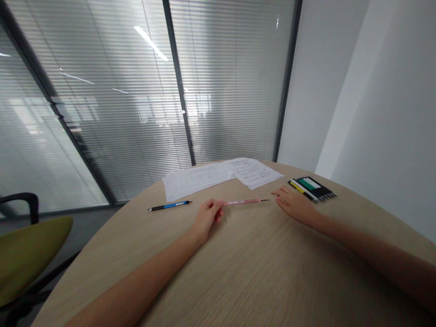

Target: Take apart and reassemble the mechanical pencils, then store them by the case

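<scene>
My left hand (207,218) is closed, its thumb and fingers pinching one end of a slim pink pen (243,201). The pen points right across the table, with its thin dark tip towards my right hand (291,202). That hand is palm down with its fingers extended, a short gap from the tip, and nothing shows in it. Just beyond it lies a row of several pens (311,188) in black, white, green and yellow, side by side. A blue and black pen (169,205) lies alone to the left of my left hand.
Printed paper sheets (200,178) lie overlapping at the far edge of the round wooden table (238,272). A green chair (30,254) with a black armrest stands at the left. Glass panels with blinds (231,91) rise behind the table, and a white wall (391,127) stands at the right.
</scene>
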Available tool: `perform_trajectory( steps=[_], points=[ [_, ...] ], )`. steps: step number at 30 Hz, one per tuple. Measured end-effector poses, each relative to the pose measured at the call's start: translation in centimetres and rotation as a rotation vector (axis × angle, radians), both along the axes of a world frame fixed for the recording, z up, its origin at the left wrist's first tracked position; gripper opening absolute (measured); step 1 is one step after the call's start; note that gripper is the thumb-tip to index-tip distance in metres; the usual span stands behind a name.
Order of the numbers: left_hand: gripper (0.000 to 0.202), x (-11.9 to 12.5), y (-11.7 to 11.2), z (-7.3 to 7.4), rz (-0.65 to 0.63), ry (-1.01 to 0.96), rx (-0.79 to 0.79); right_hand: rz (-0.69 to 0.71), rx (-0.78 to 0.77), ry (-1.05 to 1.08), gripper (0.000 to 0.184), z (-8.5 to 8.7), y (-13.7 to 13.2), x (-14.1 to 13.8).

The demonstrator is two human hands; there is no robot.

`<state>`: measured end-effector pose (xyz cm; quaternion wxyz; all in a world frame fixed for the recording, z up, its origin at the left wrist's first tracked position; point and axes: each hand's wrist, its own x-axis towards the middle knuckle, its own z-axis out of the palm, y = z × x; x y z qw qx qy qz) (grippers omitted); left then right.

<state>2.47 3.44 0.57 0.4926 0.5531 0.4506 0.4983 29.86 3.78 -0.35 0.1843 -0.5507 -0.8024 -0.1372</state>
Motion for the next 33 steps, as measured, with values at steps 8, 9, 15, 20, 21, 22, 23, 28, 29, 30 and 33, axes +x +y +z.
perform_trajectory(
  steps=[8, 9, 15, 20, 21, 22, 23, 28, 29, 30, 33],
  points=[
    [0.026, 0.2, -0.1, 0.1, -0.029, 0.012, -0.012, 0.280, -0.075, 0.226, 0.023, 0.1, -0.9, -1.6],
    [0.026, 0.2, -0.1, 0.1, -0.028, 0.016, -0.013, 0.284, -0.077, 0.225, 0.022, 0.2, -1.0, -1.8],
    [0.026, 0.2, -0.2, 0.2, -0.040, 0.032, -0.004, 0.259, -0.068, 0.182, 0.017, 0.1, -1.5, -2.2],
    [0.027, 0.2, -0.2, 0.1, -0.046, 0.043, 0.001, 0.242, -0.087, 0.165, 0.015, 0.0, -1.6, -2.4],
    [0.027, 0.2, -0.1, 0.1, -0.048, 0.043, 0.000, 0.237, -0.088, 0.167, 0.015, 0.0, -1.7, -2.4],
    [0.027, 0.2, -0.1, 0.1, -0.050, 0.042, -0.002, 0.234, -0.087, 0.172, 0.015, 0.0, -1.7, -2.4],
    [0.028, 0.2, -0.1, 0.1, -0.051, 0.040, -0.005, 0.232, -0.082, 0.179, 0.015, 0.0, -1.7, -2.4],
    [0.028, 0.2, -0.2, 0.3, -0.032, 0.030, -0.021, 0.238, -0.054, 0.188, 0.019, -0.4, -1.4, -2.1],
    [0.028, 0.2, -0.2, 0.3, -0.030, 0.030, -0.019, 0.235, -0.053, 0.185, 0.019, -0.5, -1.4, -2.0],
    [0.028, 0.2, -0.2, 0.3, -0.029, 0.029, -0.016, 0.232, -0.054, 0.181, 0.019, -0.6, -1.3, -1.9],
    [0.029, 0.2, -0.2, 0.3, -0.028, 0.024, -0.013, 0.218, -0.088, 0.182, 0.019, -0.8, -1.1, -1.7]
  ],
)
